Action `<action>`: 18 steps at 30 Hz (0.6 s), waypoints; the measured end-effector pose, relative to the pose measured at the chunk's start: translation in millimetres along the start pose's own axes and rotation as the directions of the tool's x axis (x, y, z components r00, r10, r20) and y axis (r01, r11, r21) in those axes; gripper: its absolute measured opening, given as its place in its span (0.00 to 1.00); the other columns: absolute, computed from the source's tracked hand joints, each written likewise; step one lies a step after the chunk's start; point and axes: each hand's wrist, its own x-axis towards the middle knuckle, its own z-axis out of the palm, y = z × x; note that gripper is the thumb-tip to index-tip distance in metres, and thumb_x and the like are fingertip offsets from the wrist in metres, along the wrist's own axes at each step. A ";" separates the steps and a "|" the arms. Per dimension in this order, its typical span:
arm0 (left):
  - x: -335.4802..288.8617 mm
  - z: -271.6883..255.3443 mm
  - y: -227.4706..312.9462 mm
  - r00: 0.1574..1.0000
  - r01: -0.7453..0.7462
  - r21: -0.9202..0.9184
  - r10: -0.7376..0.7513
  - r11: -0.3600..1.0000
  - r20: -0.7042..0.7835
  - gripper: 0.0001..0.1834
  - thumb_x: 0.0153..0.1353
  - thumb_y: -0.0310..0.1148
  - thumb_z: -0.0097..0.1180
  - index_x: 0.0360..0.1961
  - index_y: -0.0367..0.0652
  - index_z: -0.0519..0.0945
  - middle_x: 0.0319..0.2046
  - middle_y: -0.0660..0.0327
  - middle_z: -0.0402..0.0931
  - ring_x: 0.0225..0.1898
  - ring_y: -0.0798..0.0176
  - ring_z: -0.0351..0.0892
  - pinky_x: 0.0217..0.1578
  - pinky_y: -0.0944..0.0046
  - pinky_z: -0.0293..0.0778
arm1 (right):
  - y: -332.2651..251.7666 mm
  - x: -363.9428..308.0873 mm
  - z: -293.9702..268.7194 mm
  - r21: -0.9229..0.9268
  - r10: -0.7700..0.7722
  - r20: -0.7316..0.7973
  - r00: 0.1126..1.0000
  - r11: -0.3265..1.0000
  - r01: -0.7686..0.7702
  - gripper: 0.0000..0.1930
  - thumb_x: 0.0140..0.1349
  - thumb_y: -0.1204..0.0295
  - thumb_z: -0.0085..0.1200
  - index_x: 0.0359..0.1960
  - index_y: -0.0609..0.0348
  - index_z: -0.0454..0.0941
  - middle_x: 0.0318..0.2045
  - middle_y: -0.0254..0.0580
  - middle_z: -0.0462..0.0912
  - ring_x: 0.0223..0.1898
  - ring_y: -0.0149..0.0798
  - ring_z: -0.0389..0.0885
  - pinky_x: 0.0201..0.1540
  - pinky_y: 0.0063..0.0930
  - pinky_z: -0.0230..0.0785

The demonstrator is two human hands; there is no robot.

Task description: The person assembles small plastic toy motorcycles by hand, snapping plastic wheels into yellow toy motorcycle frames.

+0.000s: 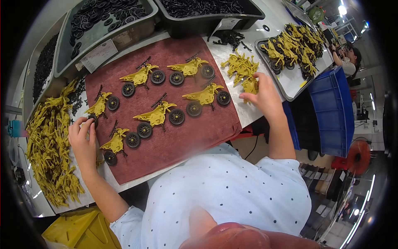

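At the left of the frame, the left hand [83, 143] pinches a black wheel [93, 120] between its fingers at the edge of the red mat [186, 137], just beside a yellow toy motorbike [100, 106]. At the upper right, the right hand [265, 97] closes its fingers on a yellow bike body [250, 86] from a small pile [239, 66] on the worktop [232, 54]. Seven wheeled bikes lie on the mat; a heap of yellow bodies [49, 149] sits far left, bins of black wheels [99, 16] above
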 end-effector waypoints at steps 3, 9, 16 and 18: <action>1.8 3.6 -3.7 1.000 -0.008 -0.018 0.007 1.000 -0.027 0.07 0.58 0.26 0.58 0.38 0.39 0.80 0.41 0.60 0.75 0.44 0.57 0.72 0.50 0.59 0.65 | 3.1 -0.5 12.2 0.050 0.008 -0.031 1.000 0.999 -0.006 0.32 0.49 0.58 0.67 0.53 0.61 0.69 0.44 0.53 0.77 0.47 0.51 0.76 0.48 0.38 0.68; 2.3 1.0 0.9 0.994 -0.028 0.035 0.032 0.999 -0.107 0.07 0.58 0.25 0.58 0.38 0.39 0.81 0.40 0.60 0.76 0.42 0.58 0.73 0.47 0.60 0.67 | 3.4 1.4 -0.4 0.393 0.166 -0.082 0.983 0.912 -0.121 0.28 0.52 0.67 0.65 0.53 0.60 0.69 0.41 0.49 0.79 0.40 0.45 0.77 0.45 0.34 0.69; 26.2 -33.2 96.8 0.959 -0.262 -0.211 0.229 0.942 -0.167 0.11 0.52 0.22 0.62 0.39 0.37 0.81 0.38 0.57 0.77 0.41 0.54 0.75 0.42 0.60 0.70 | -32.3 -15.1 7.1 0.995 -0.069 -0.062 0.996 0.078 0.068 0.30 0.58 0.80 0.57 0.62 0.60 0.59 0.56 0.51 0.72 0.54 0.40 0.74 0.55 0.32 0.68; 29.5 -29.8 132.3 0.942 -0.337 -0.335 0.313 0.880 -0.125 0.15 0.47 0.24 0.66 0.39 0.40 0.82 0.38 0.57 0.78 0.41 0.55 0.76 0.43 0.59 0.70 | -54.7 -24.0 18.4 0.986 -0.191 -0.037 0.981 -0.164 0.006 0.32 0.58 0.81 0.57 0.63 0.61 0.56 0.57 0.53 0.71 0.55 0.42 0.73 0.54 0.33 0.71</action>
